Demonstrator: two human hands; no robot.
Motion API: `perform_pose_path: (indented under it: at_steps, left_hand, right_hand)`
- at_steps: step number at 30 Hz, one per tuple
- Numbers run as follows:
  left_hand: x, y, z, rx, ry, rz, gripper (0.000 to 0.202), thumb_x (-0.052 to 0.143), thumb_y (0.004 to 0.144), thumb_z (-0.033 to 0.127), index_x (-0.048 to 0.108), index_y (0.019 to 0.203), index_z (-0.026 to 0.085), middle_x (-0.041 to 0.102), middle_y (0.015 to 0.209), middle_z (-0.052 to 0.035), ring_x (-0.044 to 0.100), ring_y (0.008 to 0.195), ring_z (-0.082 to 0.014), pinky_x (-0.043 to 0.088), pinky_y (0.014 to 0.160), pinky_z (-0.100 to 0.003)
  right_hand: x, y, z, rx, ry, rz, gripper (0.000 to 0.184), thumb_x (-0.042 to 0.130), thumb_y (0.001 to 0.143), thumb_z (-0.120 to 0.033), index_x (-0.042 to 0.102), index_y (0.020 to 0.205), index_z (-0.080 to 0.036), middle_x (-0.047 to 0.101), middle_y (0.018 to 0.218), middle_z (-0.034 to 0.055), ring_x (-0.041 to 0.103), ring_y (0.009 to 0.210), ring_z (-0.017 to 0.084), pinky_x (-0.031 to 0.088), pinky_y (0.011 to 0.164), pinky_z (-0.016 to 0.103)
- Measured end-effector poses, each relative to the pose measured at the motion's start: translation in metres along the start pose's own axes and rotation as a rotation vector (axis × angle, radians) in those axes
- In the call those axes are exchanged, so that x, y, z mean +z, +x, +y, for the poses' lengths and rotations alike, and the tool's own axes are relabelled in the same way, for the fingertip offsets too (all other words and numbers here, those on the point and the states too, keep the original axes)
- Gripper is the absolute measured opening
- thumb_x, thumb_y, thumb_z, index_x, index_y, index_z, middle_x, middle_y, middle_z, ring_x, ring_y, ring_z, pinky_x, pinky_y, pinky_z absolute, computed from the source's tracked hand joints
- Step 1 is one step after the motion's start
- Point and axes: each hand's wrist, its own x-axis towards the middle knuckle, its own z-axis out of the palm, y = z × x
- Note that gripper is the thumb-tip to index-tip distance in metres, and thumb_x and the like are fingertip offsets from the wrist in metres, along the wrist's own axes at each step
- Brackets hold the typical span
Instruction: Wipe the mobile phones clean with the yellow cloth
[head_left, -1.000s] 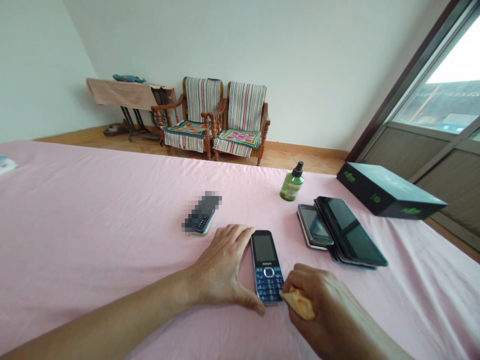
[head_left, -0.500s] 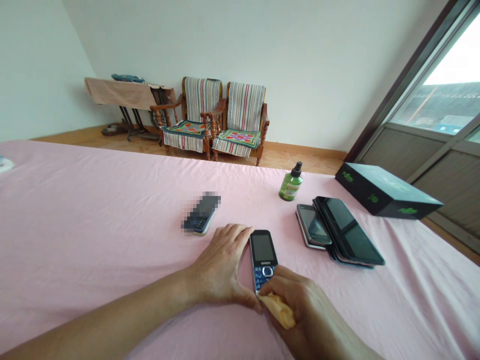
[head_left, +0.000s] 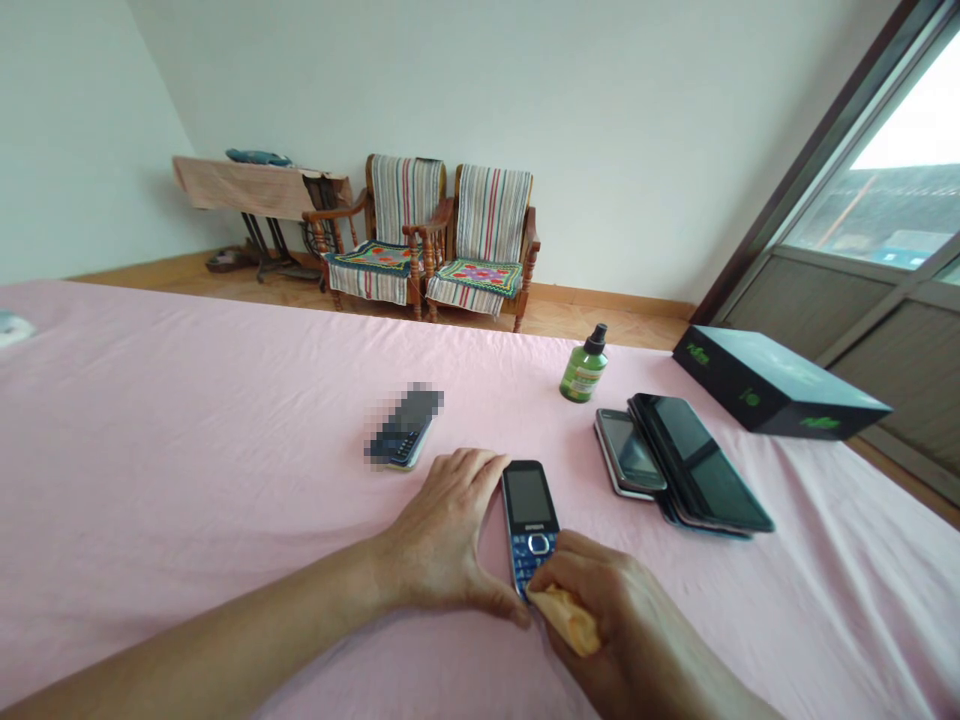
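Dark keypad phone (head_left: pixel 405 428) pixelated, details unreadable. Blue phone's (head_left: pixel 529 510) lower keys hidden behind right hand (head_left: pixel 622 625) & yellow cloth (head_left: pixel 568 620). Pale item (head_left: pixel 13 328) cut off at left edge.

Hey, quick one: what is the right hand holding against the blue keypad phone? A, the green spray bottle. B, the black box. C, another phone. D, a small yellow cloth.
D. The right hand pinches a small yellow cloth against the lower end of the blue keypad phone.

Blue keypad phone (head_left: pixel 529 520) blocks the way between left hand (head_left: pixel 442 535) and right hand (head_left: pixel 615 630); pink sheet (head_left: pixel 225 480) gives passage around them, stopped ahead by dark phone (head_left: pixel 405 428), stacked smartphones (head_left: pixel 694 470), green spray bottle (head_left: pixel 583 365) and black box (head_left: pixel 772 385).
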Motion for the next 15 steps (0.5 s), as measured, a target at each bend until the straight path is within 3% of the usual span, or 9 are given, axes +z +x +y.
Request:
perform_pose_path:
  at_steps: [15]
  left_hand:
    - [0.0002, -0.0002, 0.0012, 0.002, 0.013, 0.006, 0.106, 0.081, 0.048, 0.066, 0.041, 0.134, 0.019, 0.050, 0.128, -0.0136, 0.046, 0.115, -0.0365, 0.036, 0.101, -0.051]
  right_hand:
    - [-0.0009, 0.0023, -0.0015, -0.001, -0.021, -0.038, 0.017, 0.057, 0.075, -0.006, 0.066, 0.075, -0.021, 0.063, 0.078, 0.0018, 0.057, 0.070, 0.016, 0.035, 0.062, 0.026]
